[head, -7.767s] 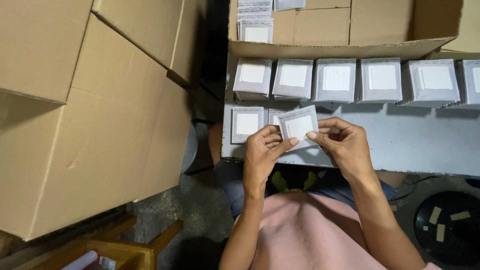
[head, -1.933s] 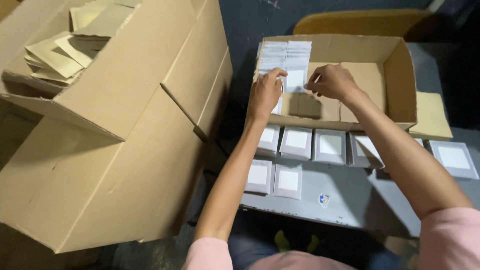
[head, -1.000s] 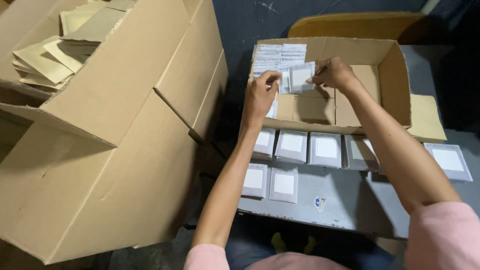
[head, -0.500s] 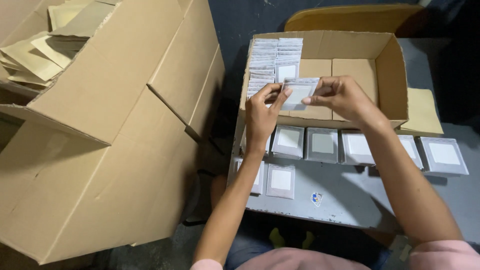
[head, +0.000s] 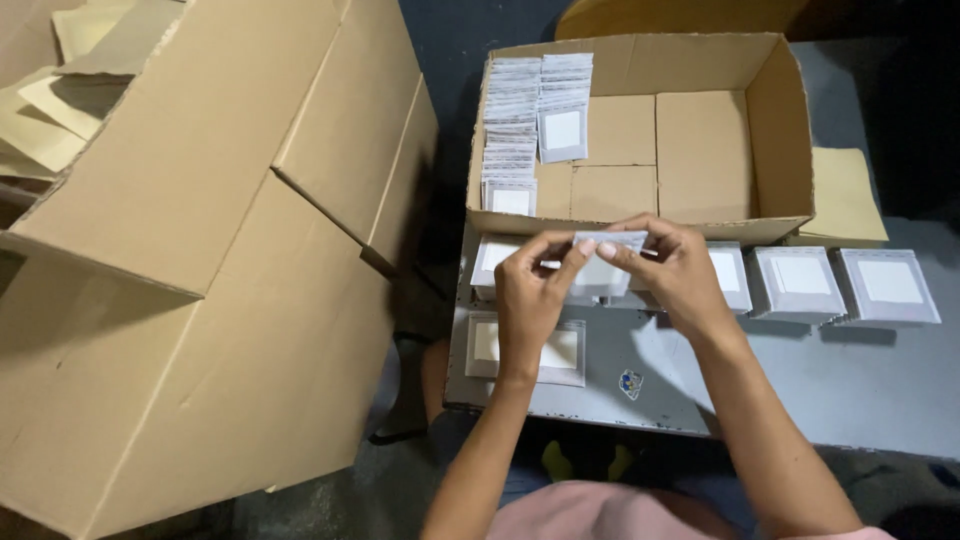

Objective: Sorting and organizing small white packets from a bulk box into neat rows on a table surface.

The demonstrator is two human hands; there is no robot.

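Packet [head: 610, 242], small and clear with a white insert, sits pinched by its top edge between our left hand [head: 530, 300] and right hand [head: 672, 270], fingers closed on it, raised over the grey table [head: 880, 380] just near of the open carton [head: 700, 130], seemingly for a look.

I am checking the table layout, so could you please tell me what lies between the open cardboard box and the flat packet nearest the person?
In the head view, between the open cardboard box and the flat clear packet runs a row of grey packet stacks, with both hands holding one packet there.

tan cardboard box [head: 780, 130], grey-white packets [head: 510, 125], grey table [head: 880, 380]
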